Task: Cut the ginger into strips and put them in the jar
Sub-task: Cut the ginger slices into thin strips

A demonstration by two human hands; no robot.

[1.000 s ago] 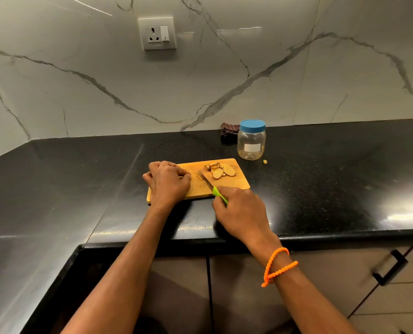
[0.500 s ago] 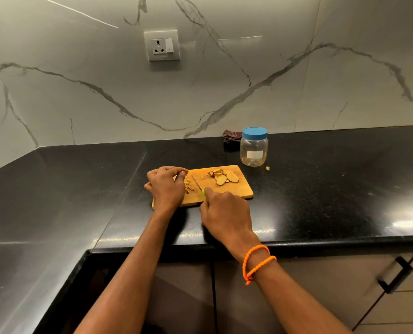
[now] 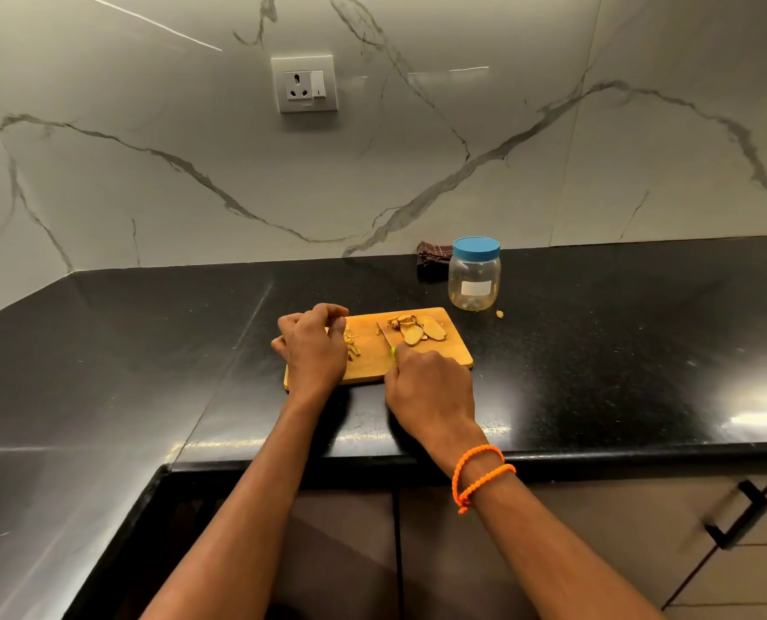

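A small wooden cutting board (image 3: 372, 364) lies on the black counter. Ginger slices (image 3: 424, 332) sit at its far right, and thin ginger strips (image 3: 353, 344) lie by my left hand. My left hand (image 3: 312, 346) rests on the board's left end with its fingers curled over the strips; what it holds is hidden. My right hand (image 3: 426, 387) grips a knife with a green handle, its blade (image 3: 386, 335) on the board between strips and slices. A clear jar (image 3: 474, 279) with a blue lid stands closed behind the board.
A dark folded cloth (image 3: 433, 261) lies against the marble wall left of the jar. One ginger scrap (image 3: 500, 313) sits on the counter by the jar. A wall socket (image 3: 304, 84) is above. Cabinet doors with a black handle (image 3: 737, 516) are below the counter edge.
My right hand and the knife have shifted left toward the board's middle. The left hand's fingers have lifted back slightly, uncovering cut strips.
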